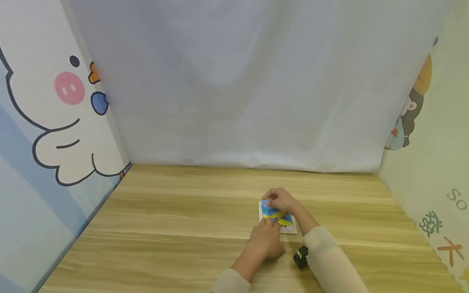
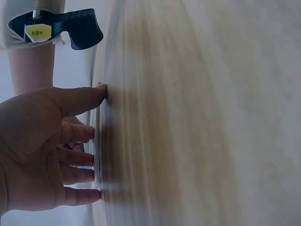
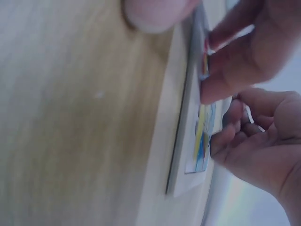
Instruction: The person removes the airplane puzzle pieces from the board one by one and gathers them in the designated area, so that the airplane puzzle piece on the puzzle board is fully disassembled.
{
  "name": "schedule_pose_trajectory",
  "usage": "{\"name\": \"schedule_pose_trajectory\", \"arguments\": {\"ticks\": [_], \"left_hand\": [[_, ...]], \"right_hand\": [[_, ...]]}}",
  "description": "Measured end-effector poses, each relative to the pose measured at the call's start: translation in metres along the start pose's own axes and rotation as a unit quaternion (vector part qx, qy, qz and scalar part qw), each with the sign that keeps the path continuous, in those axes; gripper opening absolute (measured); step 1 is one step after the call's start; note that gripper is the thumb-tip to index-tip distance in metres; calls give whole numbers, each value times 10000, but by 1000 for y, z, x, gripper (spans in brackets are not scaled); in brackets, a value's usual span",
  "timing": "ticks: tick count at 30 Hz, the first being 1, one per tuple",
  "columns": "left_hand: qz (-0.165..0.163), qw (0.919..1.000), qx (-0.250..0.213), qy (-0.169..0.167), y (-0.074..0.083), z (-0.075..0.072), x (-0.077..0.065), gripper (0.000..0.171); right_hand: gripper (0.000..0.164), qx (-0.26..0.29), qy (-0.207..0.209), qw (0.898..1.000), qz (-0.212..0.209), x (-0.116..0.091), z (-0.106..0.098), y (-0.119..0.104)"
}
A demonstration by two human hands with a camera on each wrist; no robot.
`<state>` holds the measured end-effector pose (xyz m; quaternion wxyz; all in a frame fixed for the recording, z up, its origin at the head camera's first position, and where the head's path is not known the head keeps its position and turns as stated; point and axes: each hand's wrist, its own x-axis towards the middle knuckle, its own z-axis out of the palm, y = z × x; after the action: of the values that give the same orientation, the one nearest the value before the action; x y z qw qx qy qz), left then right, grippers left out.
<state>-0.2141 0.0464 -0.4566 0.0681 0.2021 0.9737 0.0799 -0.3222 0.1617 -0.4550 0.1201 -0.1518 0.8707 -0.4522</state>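
Note:
A small flat picture board [image 1: 289,230] with a pale rim and a blue and yellow picture lies on the wooden table. Over its near left part rests my left hand [image 1: 266,238], its fingertips on the picture. The left wrist view shows this left hand [image 2: 37,146] with fairly straight fingers and its thumb apart from them. My right hand [image 1: 283,201] arches over the board's far side, fingertips at the picture. In the right wrist view the right hand [image 3: 263,141] has curled fingers low against the board [image 3: 176,181]; whether they pinch a piece, I cannot tell.
Wood-grain table [image 1: 165,211] surrounds the board. A black wrist camera [image 1: 301,257] sits at my right cuff. Behind the table hangs a pale curtain [image 1: 234,101]; cartoon-printed panels stand at the left [image 1: 44,195] and right [image 1: 414,175].

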Motion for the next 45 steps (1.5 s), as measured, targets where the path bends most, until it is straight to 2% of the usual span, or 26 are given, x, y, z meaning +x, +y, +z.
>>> {"name": "schedule_pose_trajectory", "arguments": {"ticks": [4,11,17,24,28,39,45], "left_hand": [[-21,10000,8,-27,0,1,1,63],[-18,10000,26,-66,1,2,2,64],[-52,10000,73,-37,1,2,3,64],[-26,9998,188,-25,3,4,1,59],[-16,9998,182,39,3,5,1,58],[-51,9999,145,-23,4,-2,-2,57],[-59,9998,180,41,4,-2,0,56]], "right_hand": [[17,386,14,9992,-84,-3,-3,2],[17,417,337,9985,89,-12,-11,8],[18,709,472,9964,7,-24,-23,19],[20,509,726,9959,201,-37,-40,37],[22,569,835,9942,356,-42,-52,45],[27,826,1161,9876,667,-46,-77,70],[29,784,1183,9870,758,-45,-86,74]]}}
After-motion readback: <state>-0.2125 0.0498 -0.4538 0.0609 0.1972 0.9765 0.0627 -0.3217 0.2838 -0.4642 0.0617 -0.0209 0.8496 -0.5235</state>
